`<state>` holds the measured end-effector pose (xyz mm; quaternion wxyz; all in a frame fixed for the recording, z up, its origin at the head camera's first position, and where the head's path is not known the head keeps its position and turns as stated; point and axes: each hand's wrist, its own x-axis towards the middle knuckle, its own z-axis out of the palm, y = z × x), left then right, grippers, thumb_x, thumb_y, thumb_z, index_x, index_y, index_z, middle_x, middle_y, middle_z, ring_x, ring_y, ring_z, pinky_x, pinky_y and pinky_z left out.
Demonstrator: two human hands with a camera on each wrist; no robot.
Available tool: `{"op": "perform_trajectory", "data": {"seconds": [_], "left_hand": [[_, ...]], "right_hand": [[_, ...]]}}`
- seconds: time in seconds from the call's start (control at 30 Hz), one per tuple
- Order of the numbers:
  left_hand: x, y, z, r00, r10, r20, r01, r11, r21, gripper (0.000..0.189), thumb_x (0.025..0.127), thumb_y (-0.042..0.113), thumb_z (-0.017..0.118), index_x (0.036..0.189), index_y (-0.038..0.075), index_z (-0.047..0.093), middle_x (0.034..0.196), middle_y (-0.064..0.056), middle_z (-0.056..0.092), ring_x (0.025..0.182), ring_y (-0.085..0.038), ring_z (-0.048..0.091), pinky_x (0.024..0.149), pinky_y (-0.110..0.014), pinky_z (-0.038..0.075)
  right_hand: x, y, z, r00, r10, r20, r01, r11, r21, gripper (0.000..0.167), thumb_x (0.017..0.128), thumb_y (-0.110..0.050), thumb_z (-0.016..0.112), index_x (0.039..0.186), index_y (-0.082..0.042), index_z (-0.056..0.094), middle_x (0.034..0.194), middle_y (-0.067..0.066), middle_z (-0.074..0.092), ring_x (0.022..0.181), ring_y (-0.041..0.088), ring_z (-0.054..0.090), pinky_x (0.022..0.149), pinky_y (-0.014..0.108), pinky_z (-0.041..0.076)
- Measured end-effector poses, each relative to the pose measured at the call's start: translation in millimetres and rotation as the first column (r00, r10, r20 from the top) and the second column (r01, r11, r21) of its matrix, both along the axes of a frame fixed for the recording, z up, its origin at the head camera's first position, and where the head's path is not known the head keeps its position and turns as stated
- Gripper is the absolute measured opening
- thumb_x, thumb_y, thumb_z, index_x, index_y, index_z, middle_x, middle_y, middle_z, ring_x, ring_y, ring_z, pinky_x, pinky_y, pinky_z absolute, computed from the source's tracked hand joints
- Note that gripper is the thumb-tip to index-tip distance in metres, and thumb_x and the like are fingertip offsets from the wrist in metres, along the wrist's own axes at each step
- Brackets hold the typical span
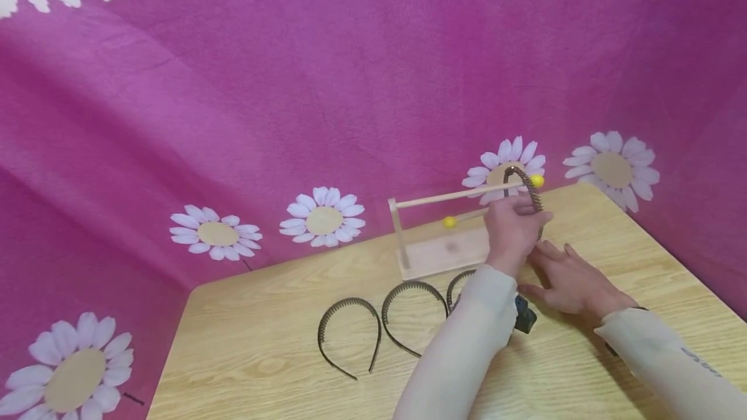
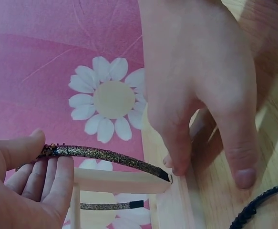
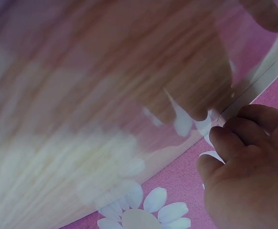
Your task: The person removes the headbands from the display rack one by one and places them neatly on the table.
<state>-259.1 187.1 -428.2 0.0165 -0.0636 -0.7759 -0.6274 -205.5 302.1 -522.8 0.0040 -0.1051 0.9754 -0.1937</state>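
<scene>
My left hand (image 1: pixel 510 229) pinches a dark toothed headband (image 1: pixel 533 196) between thumb and fingers. The headband arches over the top rod of a wooden rack (image 1: pixel 428 259), close to the yellow ball (image 1: pixel 537 181) at the rod's end. In the left wrist view, the headband (image 2: pixel 105 155) looks speckled, and one dark tip lies against the rack's upright (image 2: pixel 122 180). My right hand (image 1: pixel 574 280) is low beside the rack's base, fingers loosely spread and holding nothing; whether its fingertips touch the base I cannot tell. The right wrist view shows this hand (image 3: pixel 253 176) with relaxed fingers.
On the wooden table (image 1: pixel 257 336), in front of the rack, lie a headband (image 1: pixel 321 326), another headband (image 1: pixel 414 284) and a third headband (image 1: pixel 450 290) partly behind my left forearm. A second yellow ball (image 1: pixel 449 221) tips the lower rod. Pink flowered cloth (image 1: pixel 373 83) hangs behind.
</scene>
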Motion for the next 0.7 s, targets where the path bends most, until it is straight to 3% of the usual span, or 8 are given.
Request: {"op": "perform_trajectory", "data": {"seconds": [0.37,0.7], "left_hand": [[0.7,-3.5,7.6,1.000,0.000,-0.021,0.000,1.000,0.014,0.018,0.074,0.001,0.087,0.087,0.011,0.079,0.074,0.009,0.071,0.066,0.003,0.063,0.058,-0.014,0.053],[4.6,-9.9,25.6,0.999,-0.028,-0.025,0.029,0.998,0.050,0.019,0.077,0.002,0.085,0.093,0.011,0.079,0.076,0.010,0.070,0.066,0.001,0.063,0.059,-0.016,0.055]], "right_hand": [[2.5,0,-0.1,1.000,0.004,-0.023,-0.005,1.000,-0.010,0.104,0.089,-0.058,0.068,0.163,-0.017,0.008,0.161,0.025,0.023,0.141,0.047,0.032,0.109,0.077,0.015],[1.5,0,0.3,1.000,0.002,-0.012,-0.002,1.000,0.006,0.099,0.089,-0.056,0.069,0.158,-0.001,0.023,0.159,0.028,0.025,0.143,0.048,0.027,0.112,0.073,0.014]]}}
